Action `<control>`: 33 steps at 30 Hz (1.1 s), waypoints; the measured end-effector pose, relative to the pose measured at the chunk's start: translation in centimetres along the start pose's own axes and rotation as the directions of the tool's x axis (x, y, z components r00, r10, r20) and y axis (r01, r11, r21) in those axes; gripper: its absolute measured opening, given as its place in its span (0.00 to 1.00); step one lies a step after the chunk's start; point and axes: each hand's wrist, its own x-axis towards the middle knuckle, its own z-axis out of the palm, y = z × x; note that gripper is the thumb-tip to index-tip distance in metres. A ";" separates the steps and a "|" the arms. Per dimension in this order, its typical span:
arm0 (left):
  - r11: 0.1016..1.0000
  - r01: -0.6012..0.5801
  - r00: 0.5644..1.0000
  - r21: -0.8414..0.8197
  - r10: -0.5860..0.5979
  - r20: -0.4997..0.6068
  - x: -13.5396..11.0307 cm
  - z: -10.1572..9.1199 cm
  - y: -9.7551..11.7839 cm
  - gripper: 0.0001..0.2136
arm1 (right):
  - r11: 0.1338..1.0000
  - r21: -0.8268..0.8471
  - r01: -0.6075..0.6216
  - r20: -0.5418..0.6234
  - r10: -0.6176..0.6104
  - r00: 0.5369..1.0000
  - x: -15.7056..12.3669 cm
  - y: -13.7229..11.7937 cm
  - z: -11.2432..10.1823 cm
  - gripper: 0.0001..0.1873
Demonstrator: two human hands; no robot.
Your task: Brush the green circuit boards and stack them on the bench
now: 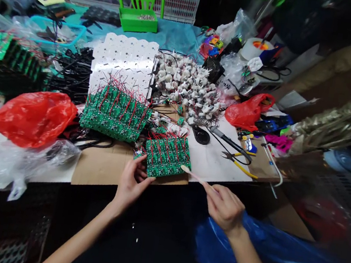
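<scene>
My left hand (131,182) grips the near left corner of a panel of green circuit boards (167,156) with red wires, lying at the table's front edge. My right hand (225,207) is closed round a thin pale brush (192,174) whose tip touches the panel's near right corner. A larger batch of green boards with red wires (115,113) lies just behind and to the left.
A heap of white parts (189,85) and a white perforated sheet (123,60) lie further back. Red plastic bags (34,117) (247,111) sit left and right. A soldering iron (227,140) and yellow-handled cutters (238,163) lie right of the panel. A green bin (138,3) stands behind.
</scene>
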 end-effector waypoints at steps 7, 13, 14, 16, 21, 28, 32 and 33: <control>0.988 0.103 0.995 -0.116 -0.102 0.010 -0.4 0.5 1.3 0.31 | 0.992 0.004 -0.128 -0.096 0.128 0.987 8.0 1.1 4.8 0.13; 0.962 0.140 0.989 -0.235 -0.148 -0.016 -0.7 1.4 3.6 0.28 | 0.664 0.531 -0.526 0.053 0.593 0.803 8.1 -0.6 7.4 0.13; 0.948 0.157 0.987 -0.278 -0.163 0.002 -0.6 1.5 3.9 0.28 | 0.589 0.579 -0.563 0.085 0.644 0.760 7.8 -1.0 7.6 0.13; 0.910 0.192 0.981 -0.367 -0.193 0.035 -0.4 1.7 4.1 0.29 | 0.466 0.657 -0.593 0.119 0.712 0.692 7.5 -1.5 7.8 0.15; 0.838 0.230 0.969 -0.495 -0.244 0.037 0.2 1.4 5.1 0.27 | 0.379 0.751 -0.541 0.063 0.774 0.630 8.4 -2.5 7.0 0.15; 0.862 0.096 0.994 -0.498 -0.108 0.005 2.6 -4.6 8.8 0.26 | 0.475 0.780 -0.407 -0.045 0.691 0.721 13.7 -5.2 3.7 0.14; 0.927 -0.054 0.993 -0.371 0.011 -0.117 7.6 -11.3 9.5 0.28 | 0.515 0.813 -0.272 -0.056 0.534 0.843 20.0 -7.6 6.1 0.11; 0.946 -0.079 0.988 -0.315 0.033 -0.148 8.9 -12.6 9.3 0.28 | 0.529 0.807 -0.263 -0.048 0.502 0.863 21.4 -8.1 7.2 0.10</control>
